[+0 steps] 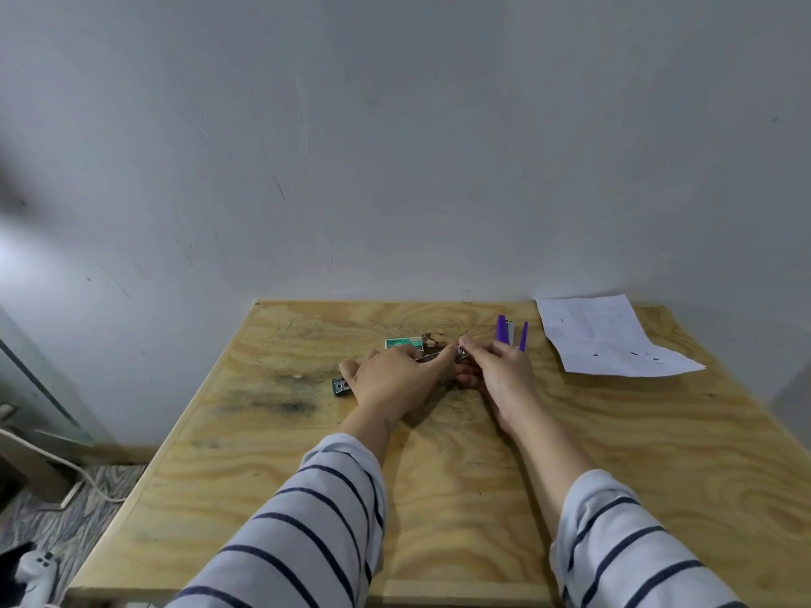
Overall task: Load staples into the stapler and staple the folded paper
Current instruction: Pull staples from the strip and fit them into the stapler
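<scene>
My left hand (390,377) and my right hand (500,375) meet fingertip to fingertip over the middle of the wooden table (439,476). Both pinch a small shiny strip of staples (461,354) between them. The purple stapler (511,332) lies just behind my right hand, swung open with its metal channel showing. A green staple box (403,343) sits behind my left hand. The white creased paper (605,340) lies flat at the table's far right corner.
A small green and metal piece (340,386) lies left of my left hand. Brown scraps (432,340) sit beside the staple box. The wall stands right behind the table. On the floor at left are a white cable (66,467) and a game controller (35,572).
</scene>
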